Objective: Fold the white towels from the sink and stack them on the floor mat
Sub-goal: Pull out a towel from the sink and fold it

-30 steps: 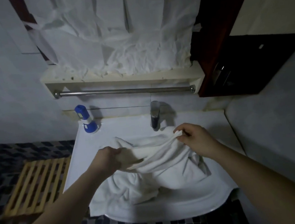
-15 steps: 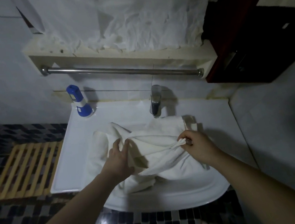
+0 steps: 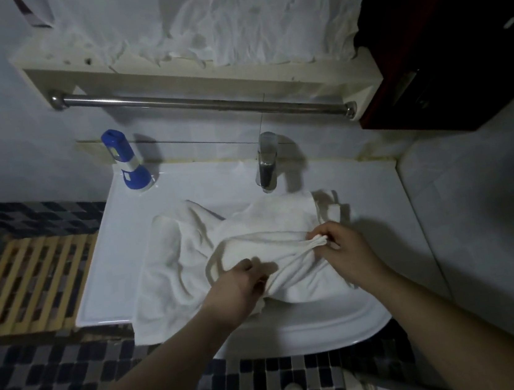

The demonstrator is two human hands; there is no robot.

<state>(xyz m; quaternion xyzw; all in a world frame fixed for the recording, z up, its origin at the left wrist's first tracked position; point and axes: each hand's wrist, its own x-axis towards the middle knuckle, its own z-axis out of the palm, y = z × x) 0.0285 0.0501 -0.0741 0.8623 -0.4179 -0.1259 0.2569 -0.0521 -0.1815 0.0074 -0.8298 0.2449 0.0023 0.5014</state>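
White towels [image 3: 192, 261] heaped unfolded in sink [image 3: 314, 333] | left hand [image 3: 237, 283] and right hand [image 3: 342, 250] each pinch one towel's bunched edge | slatted floor mat [image 3: 33, 280] bare; no towel folded or stacked yet

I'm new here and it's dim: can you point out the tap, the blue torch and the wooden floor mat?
tap [image 3: 267, 164]: head view, on its upright metal body.
blue torch [image 3: 124, 159]: head view, mid-body, near the white band.
wooden floor mat [image 3: 33, 284]: head view, on a middle slat.
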